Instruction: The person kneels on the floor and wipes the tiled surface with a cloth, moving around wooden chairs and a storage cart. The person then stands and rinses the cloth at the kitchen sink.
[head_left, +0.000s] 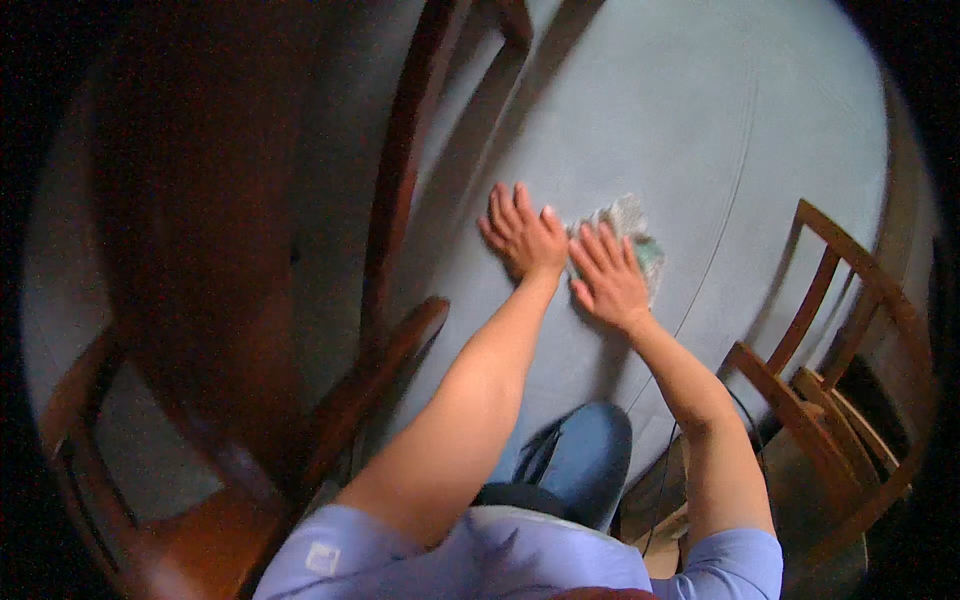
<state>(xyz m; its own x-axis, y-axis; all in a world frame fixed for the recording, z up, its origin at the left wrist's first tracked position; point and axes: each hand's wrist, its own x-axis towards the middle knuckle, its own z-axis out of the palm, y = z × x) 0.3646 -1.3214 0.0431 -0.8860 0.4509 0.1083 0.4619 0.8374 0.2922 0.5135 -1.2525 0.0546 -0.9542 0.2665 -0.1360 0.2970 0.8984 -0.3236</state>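
My left hand (527, 234) lies flat on the pale grey floor (667, 112), fingers spread and pointing away from me. It holds nothing. Close beside it, my right hand (611, 277) presses palm down on a crumpled whitish cloth (628, 214) with a green patch. Part of the cloth is hidden under that palm; the rest sticks out past the fingertips and to the right. Both arms reach forward from my body, and a knee in blue jeans (589, 457) shows below them.
On the right stands a wooden chair (814, 307), with a thin dark cable (667, 465) near it. Dark wooden furniture (202, 225) fills the left, with a leg or rail (394, 180) close to my left hand. Another wooden chair (82, 420) is at lower left. A thin seam (724, 232) crosses the floor.
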